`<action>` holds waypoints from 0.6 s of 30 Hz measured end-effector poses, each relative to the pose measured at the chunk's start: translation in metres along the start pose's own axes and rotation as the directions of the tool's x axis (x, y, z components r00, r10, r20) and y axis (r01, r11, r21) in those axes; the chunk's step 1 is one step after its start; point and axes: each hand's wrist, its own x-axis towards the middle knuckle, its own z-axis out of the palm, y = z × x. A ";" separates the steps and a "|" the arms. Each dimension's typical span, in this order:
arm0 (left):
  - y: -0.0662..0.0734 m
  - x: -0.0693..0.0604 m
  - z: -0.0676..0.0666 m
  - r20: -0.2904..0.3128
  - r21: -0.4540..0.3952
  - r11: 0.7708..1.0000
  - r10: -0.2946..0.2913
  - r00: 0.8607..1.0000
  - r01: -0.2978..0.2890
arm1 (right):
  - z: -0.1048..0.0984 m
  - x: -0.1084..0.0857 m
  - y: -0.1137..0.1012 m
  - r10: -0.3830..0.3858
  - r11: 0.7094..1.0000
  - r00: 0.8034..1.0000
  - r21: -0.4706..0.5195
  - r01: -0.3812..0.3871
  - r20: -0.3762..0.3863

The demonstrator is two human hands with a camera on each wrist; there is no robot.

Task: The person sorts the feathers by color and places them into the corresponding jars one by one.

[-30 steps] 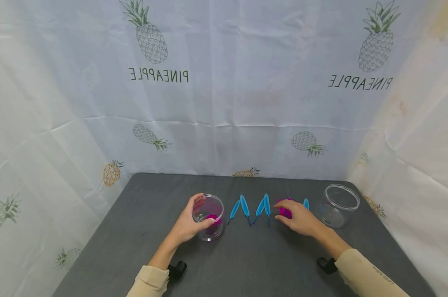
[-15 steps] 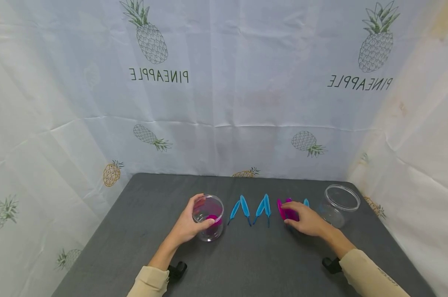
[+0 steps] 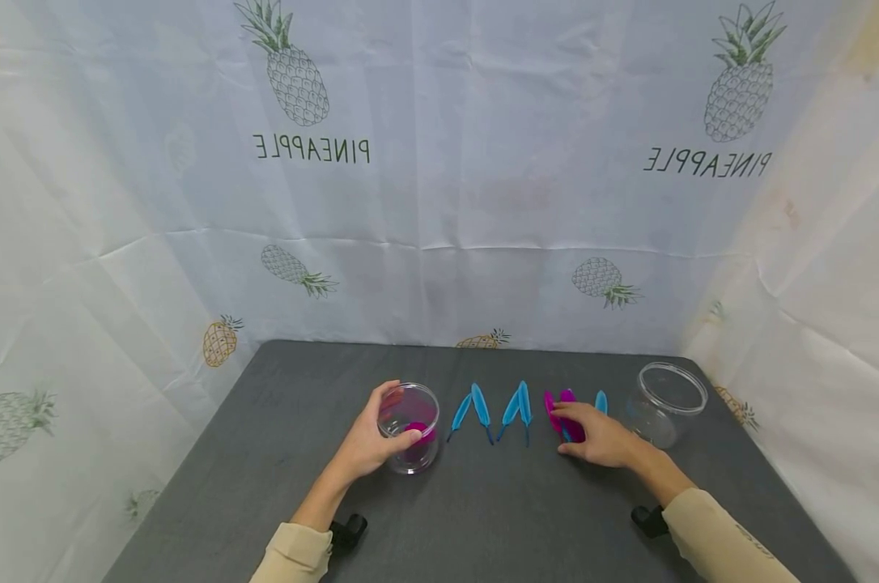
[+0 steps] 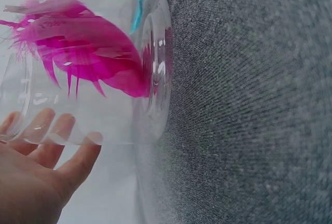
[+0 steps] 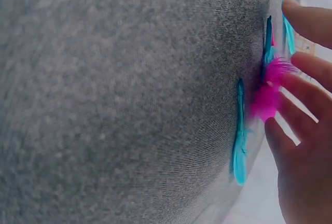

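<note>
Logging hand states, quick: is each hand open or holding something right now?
Left hand: holding a clear jar.
Right hand: open, fingers spread at pink feathers.

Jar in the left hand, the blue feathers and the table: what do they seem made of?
Jar: clear glass or plastic, I can't tell which; see-through, with glossy highlights.
Feathers: likely dyed, real or imitation; soft-looking, with wispy edges and darker stems.
Table: probably grey fabric-covered, matte; the left wrist view shows fine woven grain.
</note>
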 end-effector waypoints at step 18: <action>0.000 0.000 0.001 -0.009 0.003 1.000 -0.001 1.000 0.001 | 0.005 0.003 -0.003 -0.045 0.997 0.999 -0.061 0.043 -0.017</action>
